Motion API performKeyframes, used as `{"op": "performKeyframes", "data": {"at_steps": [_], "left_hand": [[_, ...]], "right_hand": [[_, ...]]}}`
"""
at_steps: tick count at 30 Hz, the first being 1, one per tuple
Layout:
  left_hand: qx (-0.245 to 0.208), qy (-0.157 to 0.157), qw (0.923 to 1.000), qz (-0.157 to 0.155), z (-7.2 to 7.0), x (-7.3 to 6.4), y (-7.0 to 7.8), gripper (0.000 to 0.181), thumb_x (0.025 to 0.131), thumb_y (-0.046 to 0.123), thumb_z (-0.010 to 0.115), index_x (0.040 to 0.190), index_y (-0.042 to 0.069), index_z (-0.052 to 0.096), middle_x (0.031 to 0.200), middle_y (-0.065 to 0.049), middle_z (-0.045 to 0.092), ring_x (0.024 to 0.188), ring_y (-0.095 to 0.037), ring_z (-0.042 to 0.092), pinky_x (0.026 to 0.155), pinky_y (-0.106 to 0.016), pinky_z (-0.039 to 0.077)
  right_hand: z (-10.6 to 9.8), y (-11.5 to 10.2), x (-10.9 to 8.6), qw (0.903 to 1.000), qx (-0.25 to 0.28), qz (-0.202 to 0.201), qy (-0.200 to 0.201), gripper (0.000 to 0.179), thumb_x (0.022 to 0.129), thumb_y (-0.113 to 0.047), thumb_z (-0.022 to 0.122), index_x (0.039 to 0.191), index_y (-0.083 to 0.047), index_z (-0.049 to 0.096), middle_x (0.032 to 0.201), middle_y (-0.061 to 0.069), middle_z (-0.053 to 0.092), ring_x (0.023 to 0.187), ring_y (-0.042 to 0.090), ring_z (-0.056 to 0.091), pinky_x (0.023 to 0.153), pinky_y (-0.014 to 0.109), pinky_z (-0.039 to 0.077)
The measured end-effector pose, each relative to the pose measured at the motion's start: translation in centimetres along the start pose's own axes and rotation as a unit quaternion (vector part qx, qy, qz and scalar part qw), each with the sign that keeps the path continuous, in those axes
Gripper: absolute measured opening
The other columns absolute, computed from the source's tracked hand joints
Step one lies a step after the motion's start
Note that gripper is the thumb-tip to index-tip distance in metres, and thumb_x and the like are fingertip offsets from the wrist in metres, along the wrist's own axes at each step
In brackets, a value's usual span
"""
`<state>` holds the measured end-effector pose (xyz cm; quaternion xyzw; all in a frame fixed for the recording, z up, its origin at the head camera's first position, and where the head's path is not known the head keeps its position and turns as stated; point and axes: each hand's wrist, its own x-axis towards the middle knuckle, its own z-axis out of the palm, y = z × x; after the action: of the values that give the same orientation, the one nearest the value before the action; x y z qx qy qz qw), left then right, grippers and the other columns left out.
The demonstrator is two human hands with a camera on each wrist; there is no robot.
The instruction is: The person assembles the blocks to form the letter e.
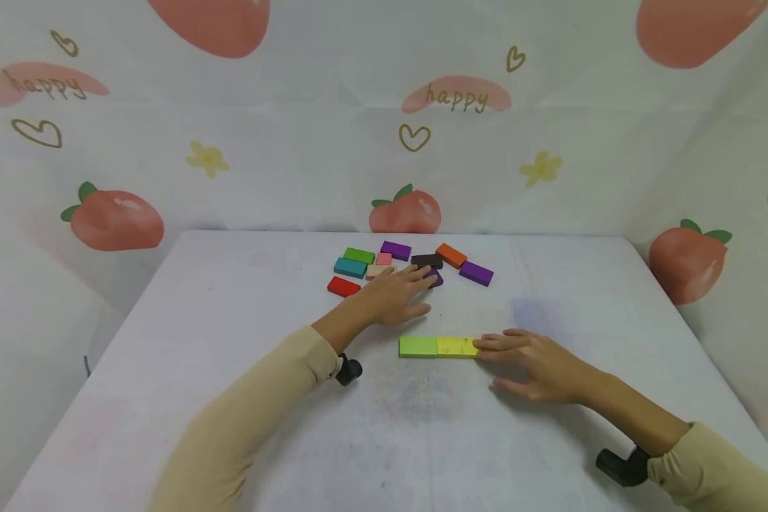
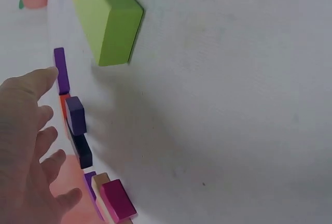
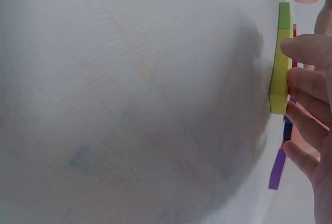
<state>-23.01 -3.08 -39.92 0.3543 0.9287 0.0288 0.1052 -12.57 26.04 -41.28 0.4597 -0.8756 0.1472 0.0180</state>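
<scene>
The right hand (image 1: 534, 366) reaches in from my right with fingers extended and gripping nothing, its fingertips touching the right end of the yellow block (image 1: 456, 346). I see that block lying flat near the middle of the worktop (image 1: 230, 313), its long axis running left to right. End to end with it, on its left, lies the light green block (image 1: 418, 346), on the same line. In the head view the fingertips cover the yellow block's right end (my right wrist view shows that end bare). The left wrist view cuts the pair off at its top edge.

The left hand (image 1: 397, 295) spreads its fingers over the loose blocks farther back; it holds nothing, though I cannot tell whether it touches any. Beneath it, the dark purple block (image 1: 434, 277) is half hidden, slanting, with its right end showing. The beige block (image 1: 375, 271) is partly covered too.
</scene>
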Motion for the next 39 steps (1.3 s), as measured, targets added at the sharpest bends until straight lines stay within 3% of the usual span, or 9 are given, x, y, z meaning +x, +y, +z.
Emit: {"op": "performKeyframes", "data": {"at_steps": [8,14,19,30,39], "left_hand": [[0.006,-0.018,0.9996,-0.022,0.5,0.5,0.1,0.064,0.101,0.049,0.046,0.158,0.025,0.028,0.164,0.003,0.024,0.151,-0.024,0.019,0.119,-0.059,0.01],[0.001,-0.012,0.9998,-0.016,0.5,-0.1,-0.2,0.063,0.101,0.048,0.047,0.157,0.024,0.032,0.163,0.002,0.027,0.151,-0.024,0.021,0.119,-0.058,0.012],[0.008,-0.025,0.9996,-0.01,0.4,-0.8,-0.5,0.063,0.101,0.049,0.047,0.157,0.025,0.033,0.162,0.002,0.028,0.15,-0.025,0.024,0.118,-0.058,0.014],[0.017,-0.017,0.9996,0.015,1.1,-3.6,-1.4,0.063,0.1,0.048,0.05,0.156,0.024,0.035,0.161,0.001,0.031,0.15,-0.024,0.022,0.118,-0.058,0.015],[0.016,0.001,0.9987,0.048,1.9,-7.2,-3.0,0.061,0.099,0.045,0.054,0.154,0.021,0.04,0.158,-0.002,0.037,0.148,-0.026,0.03,0.116,-0.056,0.026]], "right_hand": [[-0.1,-0.1,-0.2,0.9999,-0.001,0.01,-0.006,0.046,0.085,-0.024,0.078,0.129,-0.012,0.068,0.134,0.006,0.063,0.122,0.025,0.061,0.098,0.053,0.049],[-0.1,-0.1,-0.2,1.0,-0.003,0.008,-0.002,0.045,0.085,-0.023,0.077,0.128,-0.012,0.069,0.134,0.006,0.064,0.121,0.025,0.062,0.097,0.053,0.049],[0.0,-0.2,-0.2,0.9999,0.002,0.009,-0.003,0.045,0.086,-0.022,0.077,0.129,-0.012,0.068,0.134,0.006,0.063,0.121,0.026,0.062,0.096,0.052,0.05],[0.0,-0.3,-0.3,0.9998,0.001,0.018,-0.009,0.046,0.086,-0.023,0.077,0.13,-0.012,0.068,0.136,0.005,0.062,0.123,0.026,0.061,0.095,0.053,0.051],[-0.1,-0.4,-0.2,0.9998,0.0,0.019,-0.008,0.047,0.084,-0.023,0.078,0.129,-0.012,0.068,0.135,0.005,0.063,0.122,0.026,0.061,0.095,0.052,0.051]]}}
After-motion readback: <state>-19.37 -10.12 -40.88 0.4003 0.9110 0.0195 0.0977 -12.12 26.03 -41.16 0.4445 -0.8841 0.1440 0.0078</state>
